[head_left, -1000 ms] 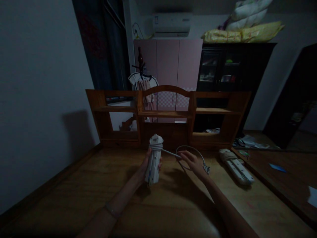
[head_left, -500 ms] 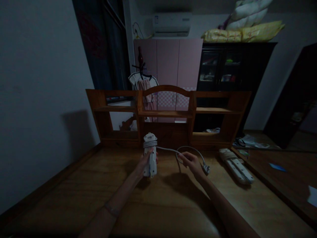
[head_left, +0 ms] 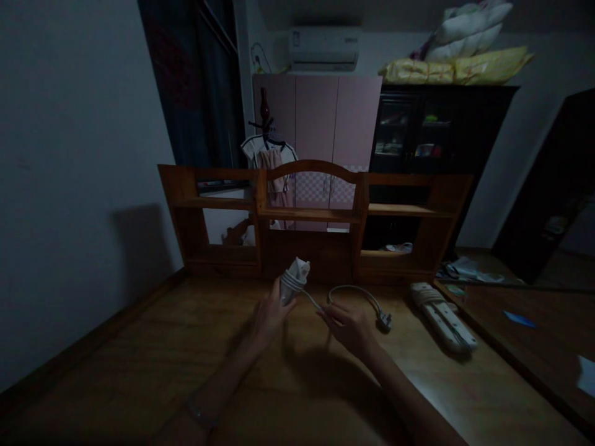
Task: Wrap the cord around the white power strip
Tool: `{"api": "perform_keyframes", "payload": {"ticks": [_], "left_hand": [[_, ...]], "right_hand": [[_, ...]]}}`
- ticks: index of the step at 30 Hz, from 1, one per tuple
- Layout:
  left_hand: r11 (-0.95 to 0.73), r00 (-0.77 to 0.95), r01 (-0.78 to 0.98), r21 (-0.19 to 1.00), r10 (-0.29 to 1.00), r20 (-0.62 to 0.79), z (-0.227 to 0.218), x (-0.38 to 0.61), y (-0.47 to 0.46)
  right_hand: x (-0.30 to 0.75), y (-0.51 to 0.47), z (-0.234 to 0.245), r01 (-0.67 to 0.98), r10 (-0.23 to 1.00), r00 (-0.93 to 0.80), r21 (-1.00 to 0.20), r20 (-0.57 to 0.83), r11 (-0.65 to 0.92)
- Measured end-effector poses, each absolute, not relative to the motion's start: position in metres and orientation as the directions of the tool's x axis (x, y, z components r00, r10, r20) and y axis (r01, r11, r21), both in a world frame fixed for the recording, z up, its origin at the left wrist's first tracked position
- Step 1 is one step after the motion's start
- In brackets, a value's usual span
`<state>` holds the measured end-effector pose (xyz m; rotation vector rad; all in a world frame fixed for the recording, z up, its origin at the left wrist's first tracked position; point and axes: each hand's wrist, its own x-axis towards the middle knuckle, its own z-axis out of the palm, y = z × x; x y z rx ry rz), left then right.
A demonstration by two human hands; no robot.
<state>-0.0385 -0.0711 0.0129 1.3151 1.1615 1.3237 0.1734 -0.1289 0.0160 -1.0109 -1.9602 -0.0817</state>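
A white power strip with its cord coiled around it is held above the desk by my left hand, which is closed around its lower part. My right hand pinches the loose stretch of the power cord, just right of the strip. From there the cord curves back and to the right, ending in a plug near the desktop. Farther right, a second power strip, its cord wound round it, lies on the desk with neither hand touching it.
A wooden shelf unit runs along the back of the wooden desk. A white wall borders the left side. To the right, beyond the desk's raised edge, a brown surface holds a blue packet and white paper.
My left hand has turned the power strip, so it now tilts to the right, edge-on. My right hand has moved left and slightly down, closer to the strip, with the cord.
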Motion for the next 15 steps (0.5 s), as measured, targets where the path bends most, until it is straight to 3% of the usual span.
{"api": "perform_keyframes", "payload": {"ticks": [1, 3, 6, 8, 10, 15], "left_hand": [[-0.225, -0.044, 0.179, 0.958, 0.971, 0.236, 0.012, -0.039, -0.073], [-0.376, -0.007, 0.545, 0.750, 0.892, 0.453, 0.010, -0.038, -0.078], [-0.445, 0.221, 0.824, 0.351, 0.822, 0.524, 0.010, -0.033, -0.086], [-0.467, 0.346, 0.876, 0.123, 0.784, 0.516, 0.010, -0.029, -0.090], [-0.486, 0.427, 0.874, -0.022, 0.746, 0.510, 0.012, -0.025, -0.093], [-0.563, 0.551, 0.816, -0.130, 0.688, 0.472, 0.013, -0.022, -0.094]], "right_hand": [[0.168, -0.132, 0.015, 0.702, 0.561, -0.344, -0.191, 0.753, 0.686], [0.159, -0.137, 0.015, 0.715, 0.472, -0.459, -0.001, 0.752, 0.699], [0.155, -0.140, 0.016, 0.723, 0.415, -0.513, 0.118, 0.752, 0.681], [0.157, -0.141, 0.017, 0.732, 0.405, -0.513, 0.139, 0.757, 0.667], [0.160, -0.141, 0.018, 0.738, 0.411, -0.513, 0.144, 0.753, 0.659], [0.165, -0.137, 0.023, 0.733, 0.450, -0.448, 0.030, 0.773, 0.679]]}}
